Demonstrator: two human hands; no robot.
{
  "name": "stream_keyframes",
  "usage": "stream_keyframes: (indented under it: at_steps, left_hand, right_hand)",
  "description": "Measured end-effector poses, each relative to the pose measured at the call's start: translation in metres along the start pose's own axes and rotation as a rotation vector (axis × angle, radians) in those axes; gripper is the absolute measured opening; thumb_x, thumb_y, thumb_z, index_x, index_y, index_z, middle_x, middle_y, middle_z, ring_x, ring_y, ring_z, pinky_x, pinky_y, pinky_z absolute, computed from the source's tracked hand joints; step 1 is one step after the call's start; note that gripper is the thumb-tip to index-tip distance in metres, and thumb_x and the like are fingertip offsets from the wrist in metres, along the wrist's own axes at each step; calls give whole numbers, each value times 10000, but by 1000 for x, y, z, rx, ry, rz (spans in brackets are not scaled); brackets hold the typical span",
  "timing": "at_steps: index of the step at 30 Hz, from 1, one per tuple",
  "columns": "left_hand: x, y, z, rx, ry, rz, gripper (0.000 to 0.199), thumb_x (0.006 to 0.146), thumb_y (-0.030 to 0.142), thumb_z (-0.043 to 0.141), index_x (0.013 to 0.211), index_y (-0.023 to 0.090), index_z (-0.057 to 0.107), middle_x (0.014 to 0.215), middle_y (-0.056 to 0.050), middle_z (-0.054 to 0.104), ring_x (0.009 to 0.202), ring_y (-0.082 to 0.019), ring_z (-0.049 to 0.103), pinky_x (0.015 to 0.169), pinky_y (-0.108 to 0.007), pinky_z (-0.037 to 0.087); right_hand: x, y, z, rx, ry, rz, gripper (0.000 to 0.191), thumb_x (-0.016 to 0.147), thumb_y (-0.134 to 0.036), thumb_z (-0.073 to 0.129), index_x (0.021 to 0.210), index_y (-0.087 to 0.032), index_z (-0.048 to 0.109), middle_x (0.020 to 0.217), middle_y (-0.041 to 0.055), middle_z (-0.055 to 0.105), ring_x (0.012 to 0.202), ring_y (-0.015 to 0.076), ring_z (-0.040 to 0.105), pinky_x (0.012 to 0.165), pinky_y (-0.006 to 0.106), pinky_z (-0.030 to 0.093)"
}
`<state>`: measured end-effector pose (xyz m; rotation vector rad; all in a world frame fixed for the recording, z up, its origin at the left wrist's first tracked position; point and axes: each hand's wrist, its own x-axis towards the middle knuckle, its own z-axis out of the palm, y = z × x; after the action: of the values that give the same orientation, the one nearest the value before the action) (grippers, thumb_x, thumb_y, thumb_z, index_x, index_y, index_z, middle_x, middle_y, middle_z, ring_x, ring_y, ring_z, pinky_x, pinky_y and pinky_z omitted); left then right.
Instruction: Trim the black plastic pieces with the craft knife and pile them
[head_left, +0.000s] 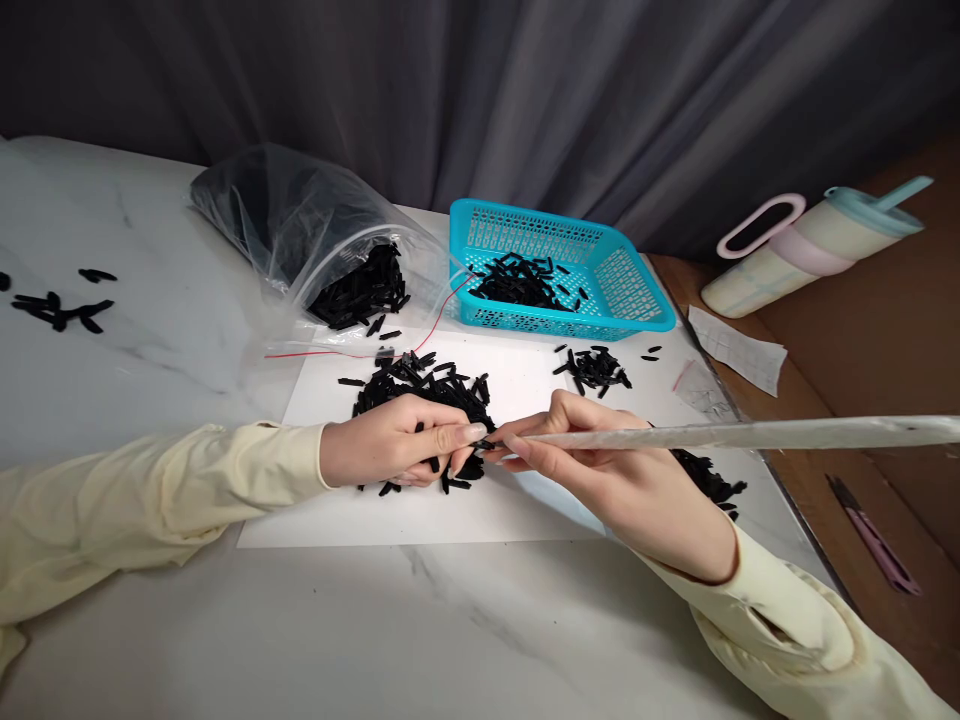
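My left hand (409, 440) is closed on small black pieces, one of them pinched between thumb and finger. Against its fingertips is the tip of a long pale strip (750, 433), which my right hand (592, 455) grips between thumb and fingers; the strip runs off to the right edge. Both hands are over a white sheet (322, 520). A heap of black pieces (420, 385) lies under and behind my left hand. A smaller pile (596, 370) sits behind my right hand, and another (709, 480) is partly hidden beside the right wrist.
Behind the sheet are an open clear bag (300, 230) of black pieces and a blue basket (652, 310) holding more. Several loose pieces (56, 310) lie far left. To the right are a tumbler (795, 260), paper (739, 350), a small clear bag (701, 390) and a pink cutter (877, 545).
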<state>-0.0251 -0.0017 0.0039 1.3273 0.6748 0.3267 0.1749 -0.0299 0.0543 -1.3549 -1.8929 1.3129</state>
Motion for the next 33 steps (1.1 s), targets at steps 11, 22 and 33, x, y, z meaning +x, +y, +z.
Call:
stream_keyframes:
  at_steps: [11, 22, 33]
  left_hand:
    - [0, 1, 2, 6, 18, -9, 337, 875, 344, 432, 607, 143, 470, 371, 97, 267, 324, -22, 228, 337, -147, 213]
    - [0, 4, 1, 4, 21, -7, 356, 846, 433, 462, 661, 131, 507, 376, 107, 255, 331, -19, 213, 344, -150, 208]
    - [-2, 3, 2, -12, 25, 3, 392, 835, 473, 459, 641, 135, 497, 381, 100, 246, 328, -26, 221, 332, -156, 195]
  right_hand:
    - [-1, -6, -12, 220, 22, 140, 311, 756, -314, 646, 566, -193, 432, 835, 68, 683, 1076, 266, 562, 757, 312, 537]
    - [1, -5, -8, 297, -63, 208, 342, 726, -330, 669, 548, -199, 407, 736, 13, 664, 891, 240, 648, 642, 310, 576]
    - [11, -1, -1, 531, -101, 316, 345, 661, -275, 724, 550, -175, 413, 763, 38, 681, 855, 242, 664, 617, 287, 585]
